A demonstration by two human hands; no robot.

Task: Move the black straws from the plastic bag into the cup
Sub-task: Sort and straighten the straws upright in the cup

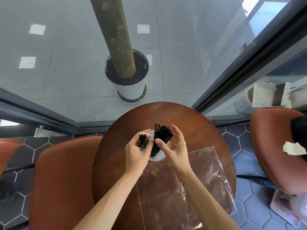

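Observation:
A clear plastic cup (pixel 158 157) stands in the middle of the round wooden table (pixel 199 130). A bunch of black straws (pixel 162 136) stands in it, leaning to the right. My left hand (pixel 136 151) is closed around a second small bundle of black straws (pixel 142 141), held upright just left of the cup's rim. My right hand (pixel 174 145) is spread around the straws in the cup, thumb against them, fingers curved behind. The clear plastic bag (pixel 182 188) lies flat on the table, nearer to me than the cup.
Brown leather chairs stand at the left (pixel 63 180) and right (pixel 274 146) of the table. Beyond a glass wall sits a white pot (pixel 131 90) with a thick trunk. A crumpled white paper (pixel 294 147) lies on the right chair.

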